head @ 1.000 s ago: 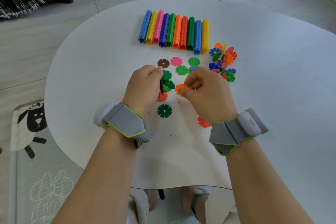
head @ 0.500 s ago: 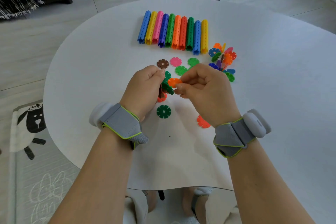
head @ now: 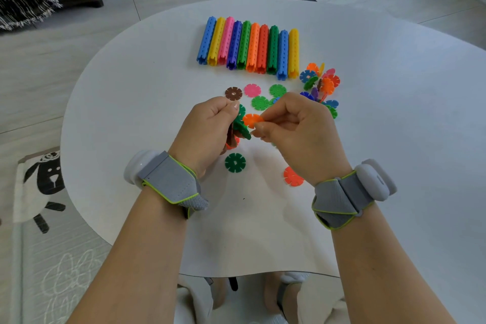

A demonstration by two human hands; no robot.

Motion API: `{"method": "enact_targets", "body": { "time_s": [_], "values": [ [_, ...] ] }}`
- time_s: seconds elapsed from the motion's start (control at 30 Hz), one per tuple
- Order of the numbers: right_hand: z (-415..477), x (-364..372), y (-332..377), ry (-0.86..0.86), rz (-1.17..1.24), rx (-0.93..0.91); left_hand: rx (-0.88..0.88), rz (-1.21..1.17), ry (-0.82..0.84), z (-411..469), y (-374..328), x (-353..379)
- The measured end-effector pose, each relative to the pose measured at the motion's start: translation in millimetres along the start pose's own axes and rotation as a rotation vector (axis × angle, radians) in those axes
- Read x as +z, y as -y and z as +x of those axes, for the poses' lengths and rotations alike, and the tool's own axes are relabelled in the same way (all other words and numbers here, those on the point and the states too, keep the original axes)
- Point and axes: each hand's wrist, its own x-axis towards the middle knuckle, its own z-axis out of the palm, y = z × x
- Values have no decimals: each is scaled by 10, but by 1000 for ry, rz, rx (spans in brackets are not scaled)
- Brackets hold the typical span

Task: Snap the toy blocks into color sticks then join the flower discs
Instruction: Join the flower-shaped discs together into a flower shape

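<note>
Head view: on the white round desk (head: 136,118) the row of ten snapped plastic colour sticks (head: 249,47) lies finished at the far side, long axes pointing away from the person. To its right sits a many-coloured cluster of joined discs (head: 319,87).

Above the middle of the desk the left hand (head: 210,126) has its grip clamped on a small bunch of joined green and brown flower discs (head: 240,127), which is held tilted and nearly edge-on to the camera. The right hand (head: 297,129) pinches an orange plastic flower disc (head: 251,119) between thumb and fingertips, with its face turned up.

The orange disc lies just right of the bunch, its rim at or touching the green disc's edge; whether a slot has already caught cannot be told. The join likely turns on this: the two discs have to meet crosswise, notch into notch, so the right hand should push leftward into the bunch while the left hand braces it.

Loose on the desk wait a brown disc (head: 233,93), a pink disc (head: 252,90), a dark green disc (head: 235,162) and a red disc (head: 292,177).
</note>
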Motion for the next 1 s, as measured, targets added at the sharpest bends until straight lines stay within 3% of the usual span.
{"method": "enact_targets", "body": {
  "time_s": [1.0],
  "values": [
    [-54,39,18,45,116,-24,-137,-134,90,-79,-123,1]
  ]
}}
